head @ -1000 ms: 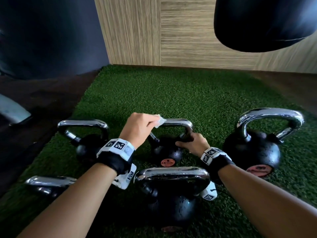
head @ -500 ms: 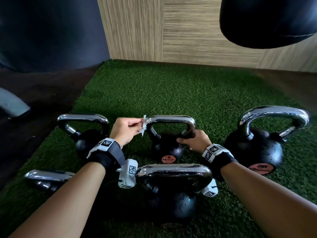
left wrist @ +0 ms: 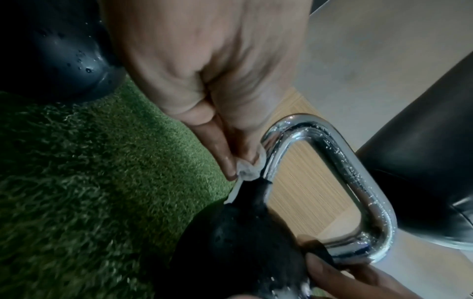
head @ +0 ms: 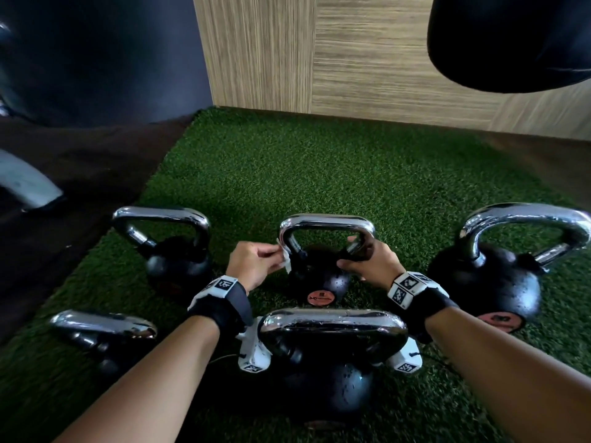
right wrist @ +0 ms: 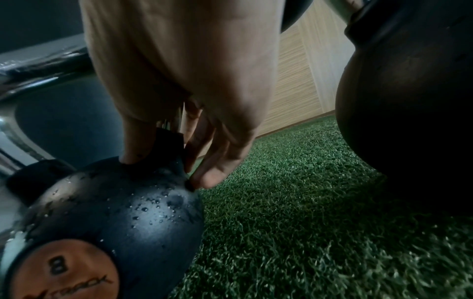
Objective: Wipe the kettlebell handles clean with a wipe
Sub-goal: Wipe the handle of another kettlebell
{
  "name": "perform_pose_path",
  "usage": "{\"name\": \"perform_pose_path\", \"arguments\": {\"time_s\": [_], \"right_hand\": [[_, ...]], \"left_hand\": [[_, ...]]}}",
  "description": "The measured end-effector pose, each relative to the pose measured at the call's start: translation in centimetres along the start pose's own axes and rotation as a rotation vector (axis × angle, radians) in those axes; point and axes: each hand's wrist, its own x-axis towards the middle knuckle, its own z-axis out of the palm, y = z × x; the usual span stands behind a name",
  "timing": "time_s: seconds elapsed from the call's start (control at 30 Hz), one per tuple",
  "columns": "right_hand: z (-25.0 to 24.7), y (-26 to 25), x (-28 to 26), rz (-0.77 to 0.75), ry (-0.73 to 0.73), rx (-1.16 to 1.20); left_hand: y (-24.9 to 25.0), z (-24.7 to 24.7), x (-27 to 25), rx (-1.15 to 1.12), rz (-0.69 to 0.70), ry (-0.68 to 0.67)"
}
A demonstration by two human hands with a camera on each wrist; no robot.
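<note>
A small black kettlebell (head: 321, 282) marked 8 (right wrist: 57, 267) stands on the turf, its chrome handle (head: 326, 223) wet with droplets. My left hand (head: 256, 260) pinches a white wipe (head: 284, 259) against the lower left leg of that handle; the left wrist view shows the wipe (left wrist: 249, 169) squeezed between thumb and fingers where chrome (left wrist: 332, 161) meets black. My right hand (head: 367, 260) grips the base of the handle's right leg, thumb and fingers (right wrist: 204, 172) on the black stub.
Several more kettlebells stand on the green turf (head: 319, 167): one far left (head: 172, 251), a large one right (head: 499, 276), one nearest me (head: 332, 362), one lying at near left (head: 102, 334). A black punching bag (head: 511, 36) hangs above right; a wood-panel wall (head: 351, 59) is behind.
My left hand slid the wipe from the top left corner of the handle down its left leg to the base. The right hand kept its grip.
</note>
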Motion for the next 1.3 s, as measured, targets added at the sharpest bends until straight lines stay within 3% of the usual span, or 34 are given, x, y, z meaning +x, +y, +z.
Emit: {"name": "perform_pose_path", "arguments": {"time_s": [0.2, 0.37, 0.5, 0.63, 0.8, 0.87, 1.0, 1.13, 1.3], "right_hand": [[-1.2, 0.5, 0.4, -0.020, -0.097, -0.011], [-2.4, 2.1, 0.5, -0.052, -0.069, -0.077], [-3.8, 0.7, 0.6, -0.091, -0.249, -0.210], [-4.1, -0.7, -0.6, -0.115, -0.460, -0.195], [-3.1, -1.5, -1.7, -0.135, -0.614, -0.103], [-2.6, -1.5, -1.5, -0.154, -0.579, -0.023], [-1.3, -0.9, -0.4, -0.092, -0.216, 0.182], [0.2, -0.4, 0.1, -0.050, -0.388, 0.275], [0.8, 0.4, 0.3, -0.014, -0.390, 0.347]], "left_hand": [[0.3, -0.7, 0.2, 0.169, 0.034, -0.034], [1.7, 0.2, 1.6, 0.409, 0.087, -0.029], [3.5, 2.6, 3.7, 0.386, -0.002, -0.068], [5.4, 4.8, 5.1, 0.578, 0.023, -0.095], [7.4, 7.1, 5.4, 0.698, 0.031, -0.108], [7.3, 7.4, 5.2, 0.729, 0.036, -0.083], [6.7, 7.3, 4.9, 0.785, 0.062, -0.133], [7.3, 7.8, 5.5, 0.783, 0.064, -0.072], [8.2, 7.6, 6.2, 0.703, 0.142, -0.033]]}}
